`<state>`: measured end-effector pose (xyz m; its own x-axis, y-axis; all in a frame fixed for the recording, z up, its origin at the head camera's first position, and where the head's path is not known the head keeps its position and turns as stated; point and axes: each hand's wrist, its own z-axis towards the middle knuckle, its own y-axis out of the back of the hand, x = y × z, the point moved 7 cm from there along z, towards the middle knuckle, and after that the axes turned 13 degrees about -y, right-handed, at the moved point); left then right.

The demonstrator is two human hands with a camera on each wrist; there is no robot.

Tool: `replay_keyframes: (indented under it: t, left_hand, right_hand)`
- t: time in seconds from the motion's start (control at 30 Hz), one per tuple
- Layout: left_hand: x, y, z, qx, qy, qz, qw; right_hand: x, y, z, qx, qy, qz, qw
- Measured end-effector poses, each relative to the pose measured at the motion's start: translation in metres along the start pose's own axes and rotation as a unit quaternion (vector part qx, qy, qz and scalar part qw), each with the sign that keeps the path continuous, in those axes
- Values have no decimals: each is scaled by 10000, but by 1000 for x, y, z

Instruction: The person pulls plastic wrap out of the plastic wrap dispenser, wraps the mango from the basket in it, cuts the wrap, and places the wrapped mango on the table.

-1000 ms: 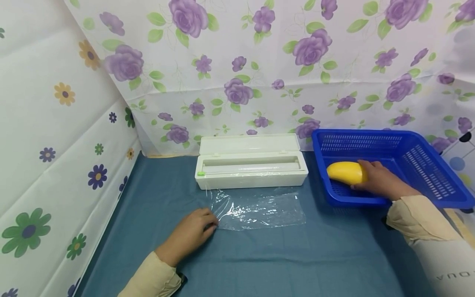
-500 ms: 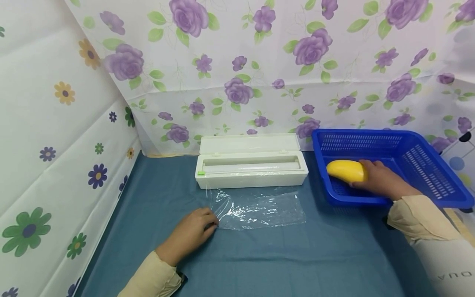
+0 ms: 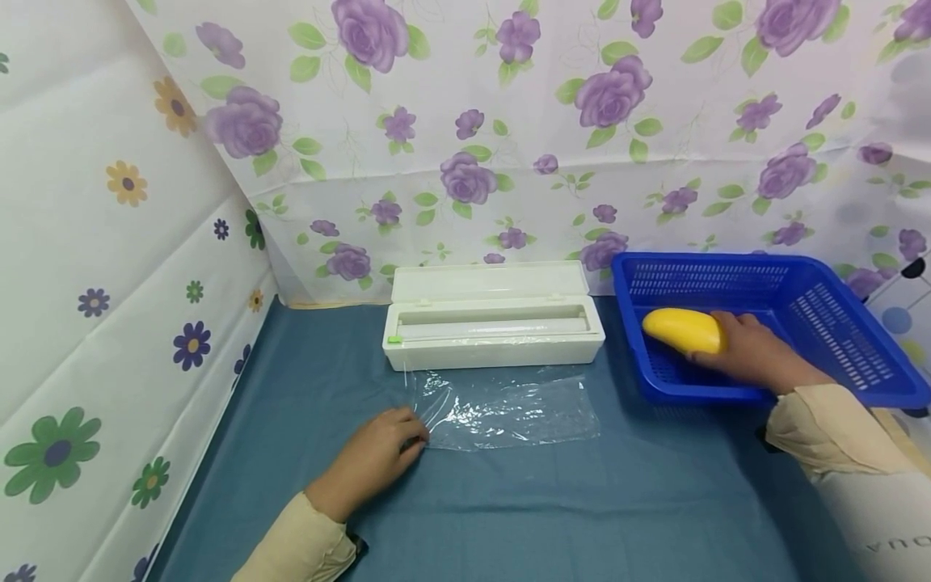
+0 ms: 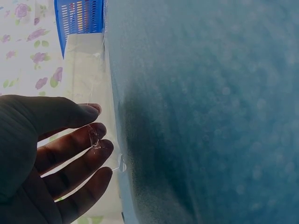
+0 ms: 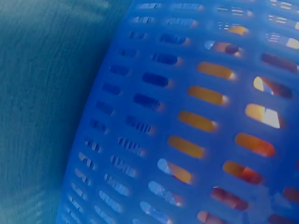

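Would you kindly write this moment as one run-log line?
left hand: pinches clear film | right hand: holds yellow object inside blue basket | white box: lid open

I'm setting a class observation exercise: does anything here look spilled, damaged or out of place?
Nothing appears spilled or damaged. Only the cling film looks untidy: it is creased towards its left edge, where the left hand holds it, instead of lying smooth.
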<state>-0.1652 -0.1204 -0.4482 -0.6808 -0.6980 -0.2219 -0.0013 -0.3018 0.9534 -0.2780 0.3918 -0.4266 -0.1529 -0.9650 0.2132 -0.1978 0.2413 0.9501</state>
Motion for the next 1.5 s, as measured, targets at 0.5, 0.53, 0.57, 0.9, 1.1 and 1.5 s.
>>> replay_keyframes:
  t: [0.5, 0.53, 0.57, 0.9, 1.1, 1.5]
  left_hand:
    - [0, 0, 0, -177, -171, -135, 9996]
    - [0, 0, 0, -168, -156, -147, 9996]
    - [0, 0, 0, -168, -162, -147, 9996]
    - [0, 0, -1, -137, -123, -142, 9997]
    - [-1, 1, -1, -191, -120, -132, 9997]
    - [-1, 1, 0, -189, -180, -200, 9995]
  right_hand:
    - [-4, 3, -1, 0, -124, 207, 9997]
    - [-5, 3, -1, 2, -137, 212, 9997]
    - [-5, 3, -1, 3, -146, 225, 9996]
    - [-10, 6, -1, -26, -129, 437, 9990]
    - [-5, 8, -3, -209, 55, 627, 9978]
    - [11, 20, -12, -619, 361, 1004, 9924]
